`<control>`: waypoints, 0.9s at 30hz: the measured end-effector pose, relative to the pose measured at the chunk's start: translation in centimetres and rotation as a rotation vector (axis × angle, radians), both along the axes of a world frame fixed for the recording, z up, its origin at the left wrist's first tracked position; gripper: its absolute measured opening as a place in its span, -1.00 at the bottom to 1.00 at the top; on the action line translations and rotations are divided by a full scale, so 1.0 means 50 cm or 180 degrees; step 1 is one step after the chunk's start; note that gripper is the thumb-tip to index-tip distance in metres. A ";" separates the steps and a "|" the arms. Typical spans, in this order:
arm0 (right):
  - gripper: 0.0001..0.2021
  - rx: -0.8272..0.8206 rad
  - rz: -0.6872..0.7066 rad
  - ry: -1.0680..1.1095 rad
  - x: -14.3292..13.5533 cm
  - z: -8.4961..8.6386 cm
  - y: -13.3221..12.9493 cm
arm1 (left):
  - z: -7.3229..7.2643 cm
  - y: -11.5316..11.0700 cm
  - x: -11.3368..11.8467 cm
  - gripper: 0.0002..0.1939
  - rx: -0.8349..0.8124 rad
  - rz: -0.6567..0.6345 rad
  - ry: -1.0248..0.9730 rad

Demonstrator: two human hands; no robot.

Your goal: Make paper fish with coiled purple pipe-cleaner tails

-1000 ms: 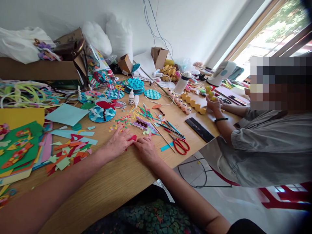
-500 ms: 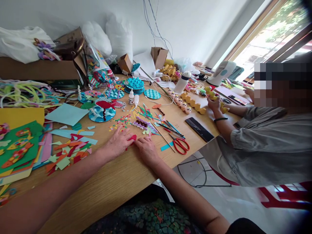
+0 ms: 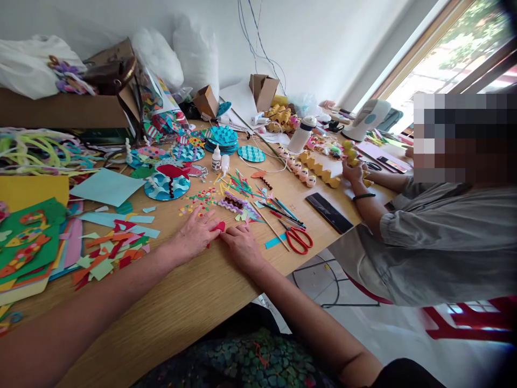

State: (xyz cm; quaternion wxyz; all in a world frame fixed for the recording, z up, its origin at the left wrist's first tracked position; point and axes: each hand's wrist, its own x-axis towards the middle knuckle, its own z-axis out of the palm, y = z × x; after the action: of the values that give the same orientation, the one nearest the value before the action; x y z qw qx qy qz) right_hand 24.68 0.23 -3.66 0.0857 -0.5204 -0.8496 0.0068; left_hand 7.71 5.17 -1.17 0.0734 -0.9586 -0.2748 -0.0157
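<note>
A small red paper piece lies on the wooden table, mostly hidden by my fingers. My left hand pins it from the left, thumb and fingers closed on it. From the right, my right hand meets its edge with fingers bent together. Just beyond my hands are tiny coloured paper bits and a fuzzy purple-and-brown strip. Red-handled scissors and a thin wooden stick lie to the right of my right hand.
Paper scraps and coloured sheets spread on the left. Behind stand a glue bottle and blue decorated discs. A black phone lies near the right edge. A co-worker in a grey top sits there, holding yellow egg-carton pieces.
The view has shifted slightly. My hands stay together at the red paper piece, with barely any change in the fingers.
</note>
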 end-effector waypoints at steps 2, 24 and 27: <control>-0.79 -0.0014 -0.0007 0.0012 0.000 -0.002 0.001 | 0.001 -0.001 0.000 -0.71 0.0000 -0.0009 0.0043; -0.78 -0.0108 -0.0082 0.0259 -0.001 0.005 -0.003 | -0.005 0.006 -0.012 -0.68 -0.0071 -0.0001 -0.0433; -0.77 -0.0123 -0.0093 0.0252 -0.001 0.006 -0.003 | -0.011 0.009 -0.009 -0.70 -0.0131 0.0027 -0.0404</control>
State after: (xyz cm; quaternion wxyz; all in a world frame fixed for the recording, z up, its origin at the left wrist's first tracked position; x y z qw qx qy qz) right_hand 24.64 0.10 -3.37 0.1094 -0.5336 -0.8375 0.0425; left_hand 7.26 5.61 -1.72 0.0361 -0.9558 -0.2833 -0.0706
